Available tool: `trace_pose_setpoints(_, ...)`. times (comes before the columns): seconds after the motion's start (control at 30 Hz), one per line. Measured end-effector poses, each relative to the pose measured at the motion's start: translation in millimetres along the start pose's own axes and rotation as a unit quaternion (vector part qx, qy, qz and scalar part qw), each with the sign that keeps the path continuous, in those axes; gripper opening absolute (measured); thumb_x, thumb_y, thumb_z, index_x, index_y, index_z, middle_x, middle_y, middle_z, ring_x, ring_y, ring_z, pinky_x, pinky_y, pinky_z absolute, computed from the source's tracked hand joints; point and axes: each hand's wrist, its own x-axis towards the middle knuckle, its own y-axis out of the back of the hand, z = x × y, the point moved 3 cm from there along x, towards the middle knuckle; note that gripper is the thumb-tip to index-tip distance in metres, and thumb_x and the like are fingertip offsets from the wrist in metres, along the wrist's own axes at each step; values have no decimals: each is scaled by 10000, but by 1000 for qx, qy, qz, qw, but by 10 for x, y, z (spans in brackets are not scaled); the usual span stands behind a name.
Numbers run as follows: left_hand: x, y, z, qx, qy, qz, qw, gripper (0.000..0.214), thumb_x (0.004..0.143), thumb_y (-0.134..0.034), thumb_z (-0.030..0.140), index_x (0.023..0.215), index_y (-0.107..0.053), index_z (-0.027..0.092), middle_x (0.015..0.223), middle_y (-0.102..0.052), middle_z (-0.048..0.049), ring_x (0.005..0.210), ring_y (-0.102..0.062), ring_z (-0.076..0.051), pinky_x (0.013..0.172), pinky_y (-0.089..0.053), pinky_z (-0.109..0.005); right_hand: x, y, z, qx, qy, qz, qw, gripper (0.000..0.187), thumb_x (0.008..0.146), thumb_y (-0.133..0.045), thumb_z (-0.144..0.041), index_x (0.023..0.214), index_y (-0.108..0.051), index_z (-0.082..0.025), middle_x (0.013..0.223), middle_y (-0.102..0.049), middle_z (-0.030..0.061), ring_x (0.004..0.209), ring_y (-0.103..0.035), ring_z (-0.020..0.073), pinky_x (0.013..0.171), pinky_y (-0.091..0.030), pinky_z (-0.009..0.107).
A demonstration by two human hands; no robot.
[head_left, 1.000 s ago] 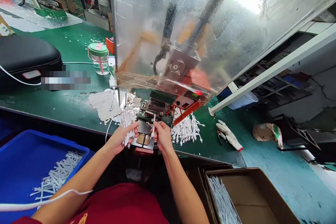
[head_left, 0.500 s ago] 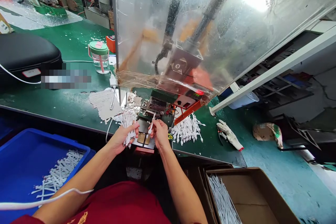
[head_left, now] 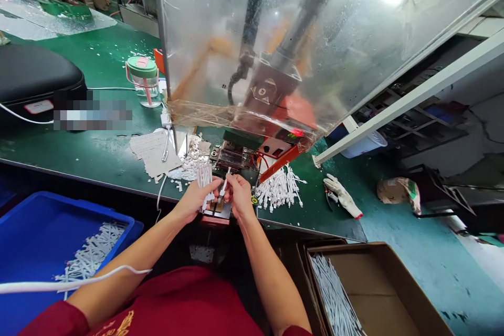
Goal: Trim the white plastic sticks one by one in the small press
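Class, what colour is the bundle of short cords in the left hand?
White: the bundle in the left hand shows best in the head view.

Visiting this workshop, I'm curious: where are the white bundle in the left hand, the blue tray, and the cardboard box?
Bundle of white strips (head_left: 205,181): head view, on the bundle's upper part, above the hand.
Blue plastic tray (head_left: 84,211): head view, on its rim.
Cardboard box (head_left: 354,278): head view, on its inner wall.
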Motion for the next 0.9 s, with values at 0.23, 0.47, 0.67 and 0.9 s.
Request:
trace_pose_setpoints(0.23, 49, -127, -41, 53, 1, -1, 999, 467, 682, -787, 518, 899, -684, 117, 558, -589, 8, 446, -495, -99, 320, -335, -162, -80, 665, -167, -179, 69, 59, 980, 324, 779, -622, -513, 716, -532, -209, 579, -615, -32, 372, -456, 88, 366, -362, 209)
trace_pose_setpoints(0.47, 111, -166, -80, 37, 16, 8, 999, 429, 640, -828, 487, 786, -640, 130, 544, -580, 5, 432, -503, -98, 321, -320, -162, 138, 2130, -710, -558, 148, 276, 768, 140, 805, -528, -299, 780, -625, -200, 782, -660, 38, 747, -593, 193, 681, -406, 282)
trace_pose_setpoints(0.67, 3, -166, -54, 48, 23, -16, 998, 407, 636, -838, 465, 759, -618, 146, 531, -577, 11, 404, -476, -89, 308, -291, -154, 432, 2374, -719, -587, 113, 282, 750, 108, 748, -540, -204, 642, -560, -202, 712, -602, 38, 721, -555, 185, 672, -364, 274)
trace_pose_setpoints(0.9, -50, 73, 11, -50, -10, -2, 999, 325, 709, -812, 359, 856, -644, 122, 627, -607, -8, 486, -538, -94, 314, -322, -131, 173, 2170, -785, -397, 135, 282, 863, 144, 713, -613, -325, 681, -553, -199, 615, -591, -4, 527, -496, 141, 520, -380, 262)
